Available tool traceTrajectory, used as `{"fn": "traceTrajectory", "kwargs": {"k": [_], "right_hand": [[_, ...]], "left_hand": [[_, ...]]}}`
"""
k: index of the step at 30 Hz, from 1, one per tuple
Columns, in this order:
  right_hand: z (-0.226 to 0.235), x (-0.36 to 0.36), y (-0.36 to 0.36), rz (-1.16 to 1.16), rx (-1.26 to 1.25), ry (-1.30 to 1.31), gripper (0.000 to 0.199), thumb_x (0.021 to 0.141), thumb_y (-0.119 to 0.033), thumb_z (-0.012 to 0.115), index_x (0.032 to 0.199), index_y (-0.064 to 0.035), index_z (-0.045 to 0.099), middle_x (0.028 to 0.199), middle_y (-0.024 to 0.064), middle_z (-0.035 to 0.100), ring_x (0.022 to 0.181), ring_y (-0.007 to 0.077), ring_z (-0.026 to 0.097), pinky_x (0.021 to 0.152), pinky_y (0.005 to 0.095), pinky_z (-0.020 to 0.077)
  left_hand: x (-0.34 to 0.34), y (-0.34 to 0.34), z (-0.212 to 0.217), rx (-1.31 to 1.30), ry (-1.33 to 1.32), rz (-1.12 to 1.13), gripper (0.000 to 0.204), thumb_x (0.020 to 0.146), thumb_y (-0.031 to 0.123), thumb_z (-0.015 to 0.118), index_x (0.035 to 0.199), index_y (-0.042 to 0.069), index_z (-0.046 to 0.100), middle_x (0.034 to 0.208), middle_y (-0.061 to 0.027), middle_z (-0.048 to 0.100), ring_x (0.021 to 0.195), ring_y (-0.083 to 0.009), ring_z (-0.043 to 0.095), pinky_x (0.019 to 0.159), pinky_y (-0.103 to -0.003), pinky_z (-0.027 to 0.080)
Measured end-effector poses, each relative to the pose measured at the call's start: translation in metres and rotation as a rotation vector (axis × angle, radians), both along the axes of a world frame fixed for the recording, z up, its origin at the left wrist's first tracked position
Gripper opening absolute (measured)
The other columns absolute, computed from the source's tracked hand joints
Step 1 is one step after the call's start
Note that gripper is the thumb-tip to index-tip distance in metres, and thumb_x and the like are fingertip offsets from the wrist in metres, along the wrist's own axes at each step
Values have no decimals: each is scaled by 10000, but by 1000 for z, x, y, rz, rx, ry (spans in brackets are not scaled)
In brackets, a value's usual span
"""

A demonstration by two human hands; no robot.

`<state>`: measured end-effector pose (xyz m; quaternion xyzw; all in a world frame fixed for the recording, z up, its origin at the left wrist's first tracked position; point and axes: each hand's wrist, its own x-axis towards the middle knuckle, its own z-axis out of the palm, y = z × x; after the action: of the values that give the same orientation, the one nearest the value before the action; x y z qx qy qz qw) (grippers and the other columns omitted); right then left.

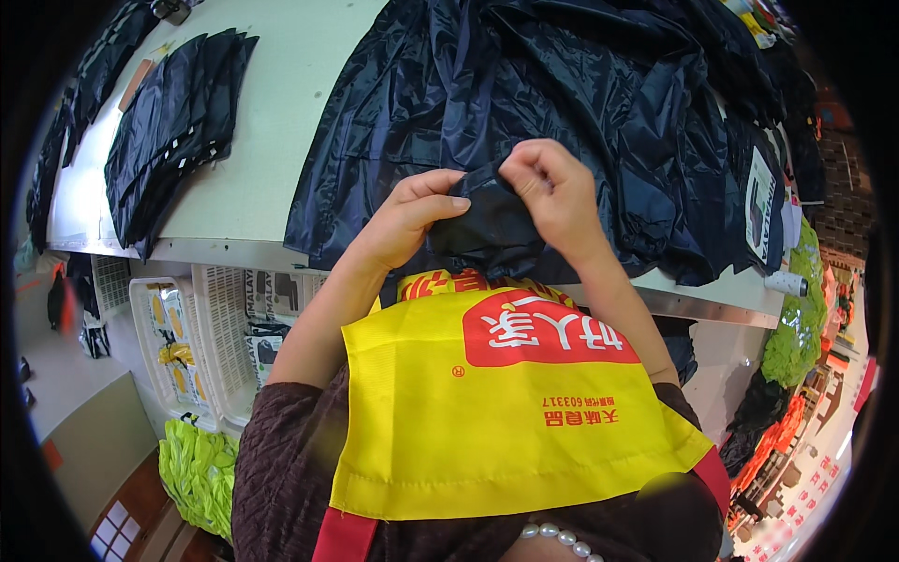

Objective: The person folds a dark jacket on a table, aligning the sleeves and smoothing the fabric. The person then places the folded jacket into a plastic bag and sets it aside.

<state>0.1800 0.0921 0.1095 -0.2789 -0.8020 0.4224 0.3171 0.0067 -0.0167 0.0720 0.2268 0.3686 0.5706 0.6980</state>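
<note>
A large piece of shiny, dark navy fabric point(403, 112) lies crumpled over the table, and its near part hangs toward me. My left hand point(405, 220) pinches the upper edge of a small folded section point(492, 225) of it between thumb and fingers. Close by, on the same edge, my right hand point(559, 192) is closed with thumb and fingertips on the fabric. The short stretch of edge between the two hands is raised in front of my yellow apron point(421, 421). What kind of garment it is, I cannot tell.
A fanned stack of dark folded pieces point(183, 131) lies on the pale table point(281, 84), left of the fabric. Below the table's edge stand white plastic baskets point(208, 356) with packaged items. Bright green bundles point(197, 473) sit at lower left, others point(796, 318) at right.
</note>
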Motion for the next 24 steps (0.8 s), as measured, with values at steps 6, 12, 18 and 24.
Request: {"fn": "traceTrajectory", "kwargs": {"k": [6,12,18,24], "right_hand": [[-13,12,30,-50,-375,64,150,903,-174,597,901,-25,616,770,-2,585,696,65,519,630,206,421],[-8,6,13,88,-372,105,267,840,-149,676,1082,-42,643,855,21,613,725,70,547,658,196,438],[2,4,-5,96,236,-90,179,765,-56,673,942,-38,658,872,101,628,699,222,606,619,271,491],[32,4,-28,118,353,-194,152,749,-33,643,877,-68,568,820,83,561,717,264,597,604,332,489]], "left_hand": [[-3,2,4,-1,-44,-12,269,820,29,581,1085,13,626,982,-38,665,885,-103,609,840,-227,463],[0,0,5,25,-13,-4,236,851,89,605,1073,12,631,979,-30,663,883,-87,603,827,-209,462],[4,-3,4,14,145,31,220,876,152,613,1041,12,649,938,-16,663,854,-65,599,775,-190,467],[8,-3,9,-18,144,125,232,874,117,583,1076,14,629,968,-54,667,860,-113,625,797,-236,482]]}}
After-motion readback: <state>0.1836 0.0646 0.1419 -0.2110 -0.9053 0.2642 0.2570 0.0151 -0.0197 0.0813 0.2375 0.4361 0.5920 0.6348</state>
